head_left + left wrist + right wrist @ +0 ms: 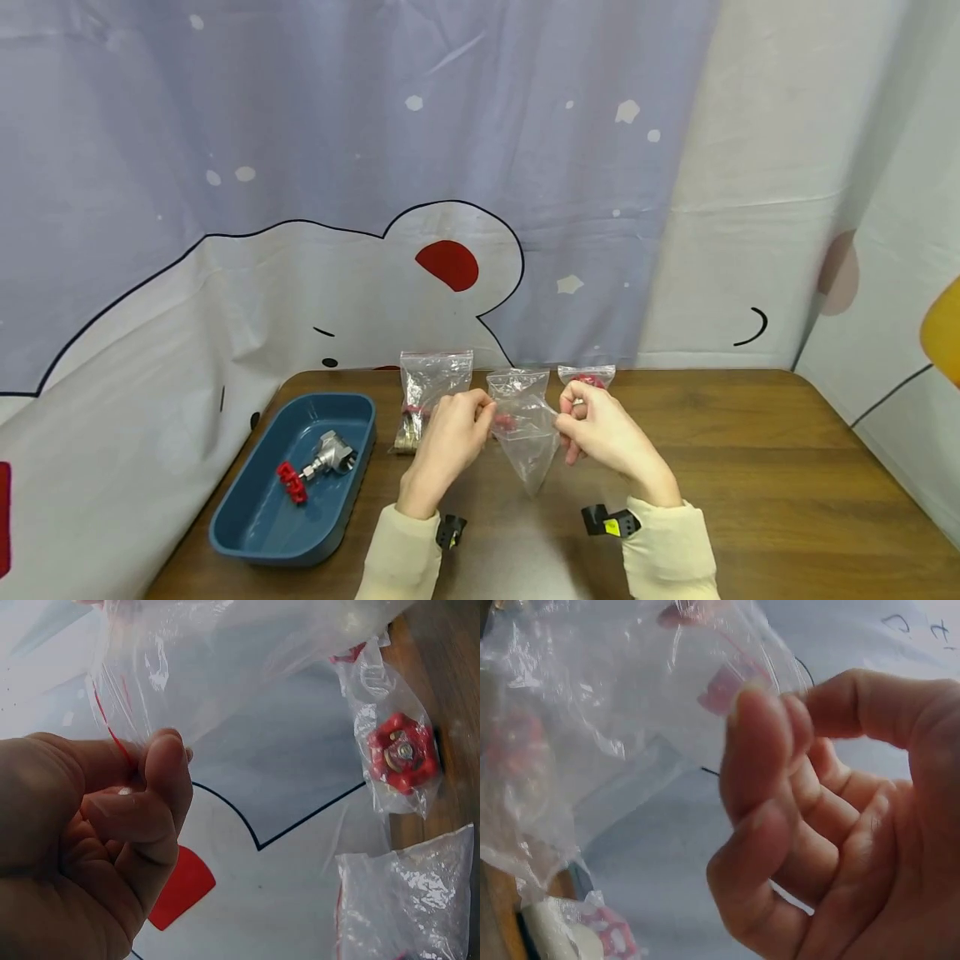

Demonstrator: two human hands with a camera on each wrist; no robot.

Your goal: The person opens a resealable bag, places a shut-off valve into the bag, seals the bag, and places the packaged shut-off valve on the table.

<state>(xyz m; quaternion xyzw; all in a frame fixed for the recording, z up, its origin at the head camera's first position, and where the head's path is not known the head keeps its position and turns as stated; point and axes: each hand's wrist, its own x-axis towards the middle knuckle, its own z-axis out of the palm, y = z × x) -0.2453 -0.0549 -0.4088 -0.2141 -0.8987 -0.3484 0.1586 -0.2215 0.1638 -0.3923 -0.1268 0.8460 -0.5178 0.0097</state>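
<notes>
A clear zip bag [531,454] hangs stretched between my two hands, its lower corner pointing down over the table. My left hand [456,425] pinches one top corner between thumb and fingers. In the left wrist view, the red zip line [112,735] of the bag runs down into that pinch. My right hand [611,433] pinches the opposite top corner. From the right wrist, the thin film [641,697] spreads away from the fingertips. Behind it stands another zip bag [517,383] holding a red valve handwheel [403,754], seen partly through the film.
At the left, a blue tray [262,512] holds a metal valve [330,454] with a red handle [292,483]. A zip bag [438,379] with a brass-coloured part stands behind my left hand; a smaller bag [588,375] with red contents is behind my right. A printed curtain [337,167] backs the wooden table [750,483].
</notes>
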